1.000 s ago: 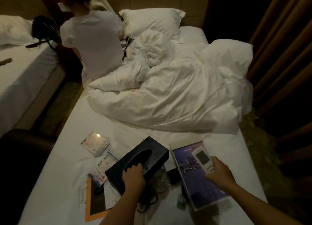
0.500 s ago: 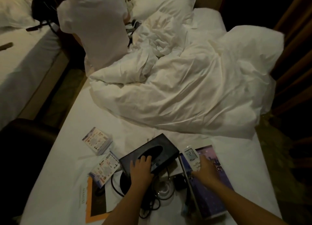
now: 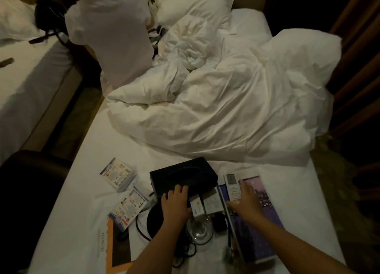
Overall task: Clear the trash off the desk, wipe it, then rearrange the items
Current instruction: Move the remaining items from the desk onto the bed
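Head view | tissue box [image 3: 183, 175] on bed [image 3: 292, 183], near end gripped by left hand [image 3: 175, 204] | remote [image 3: 231, 181] under flat-fingered right hand [image 3: 246, 201] | box judged light, stiff, smooth; best held across sides.

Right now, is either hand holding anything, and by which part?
The left hand grips the black tissue box by its near end. The right hand touches the white remote low down; whether it holds it is unclear.

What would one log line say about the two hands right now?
left hand: resting on black tissue box | right hand: flat, touching white remote | remote: on purple book | all on bed
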Available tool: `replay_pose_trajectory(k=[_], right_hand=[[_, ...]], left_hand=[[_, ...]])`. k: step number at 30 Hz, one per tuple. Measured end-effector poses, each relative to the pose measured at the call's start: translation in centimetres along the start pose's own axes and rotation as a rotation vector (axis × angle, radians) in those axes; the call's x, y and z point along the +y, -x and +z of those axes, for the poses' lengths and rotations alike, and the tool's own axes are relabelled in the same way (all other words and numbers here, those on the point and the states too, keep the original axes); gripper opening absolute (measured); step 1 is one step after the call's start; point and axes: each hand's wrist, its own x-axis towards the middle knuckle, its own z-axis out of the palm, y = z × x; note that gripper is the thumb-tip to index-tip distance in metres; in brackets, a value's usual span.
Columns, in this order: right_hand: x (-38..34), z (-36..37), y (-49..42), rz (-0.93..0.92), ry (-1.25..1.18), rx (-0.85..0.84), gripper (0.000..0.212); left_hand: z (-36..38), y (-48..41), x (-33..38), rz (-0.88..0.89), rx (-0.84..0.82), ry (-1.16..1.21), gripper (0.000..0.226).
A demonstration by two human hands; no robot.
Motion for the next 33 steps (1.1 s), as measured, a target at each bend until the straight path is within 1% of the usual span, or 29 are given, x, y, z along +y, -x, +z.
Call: replay_pose_trajectory(k=[4, 8, 15, 20, 23, 25, 28, 33], right_hand=[[0.3, 0.0, 0.8, -0.026, 0.056, -0.009, 0.086], [0.8, -0.8, 1.8, -0.072, 0.1, 0.0, 0.082], [1.8, -2.3, 6.4, -0.081, 0.099, 0.056, 0.071], [3.3, -2.4, 11.2, -0.006, 0.12, 0.176, 0.07], [4.4, -2.2, 14.4, 0.088, 0.099, 0.237, 0.07], [5.3, -1.8, 16.9, 0.145, 0.053, 0.277, 0.069], [7.2, -1.1, 21.6, 0.201, -0.006, 0.36, 0.062], [11.4, 1.0, 30.2, 0.32, -0.115, 0.48, 0.057]], left_hand=[[-0.5, 0.5, 0.2, 0.001, 0.008, -0.011, 0.064], [-1.3, 1.5, 0.7, 0.013, 0.03, -0.005, 0.06], [-2.4, 4.3, 2.5, 0.119, 0.08, -0.002, 0.056], [-2.9, 6.0, 3.9, 0.268, 0.107, -0.084, 0.049], [-2.8, 7.1, 4.9, 0.399, 0.09, -0.133, 0.055], [-2.5, 8.2, 5.8, 0.495, 0.086, -0.17, 0.058], [-2.0, 10.1, 7.8, 0.599, 0.099, -0.203, 0.056], [-0.2, 16.4, 12.4, 0.798, 0.052, -0.289, 0.06]])
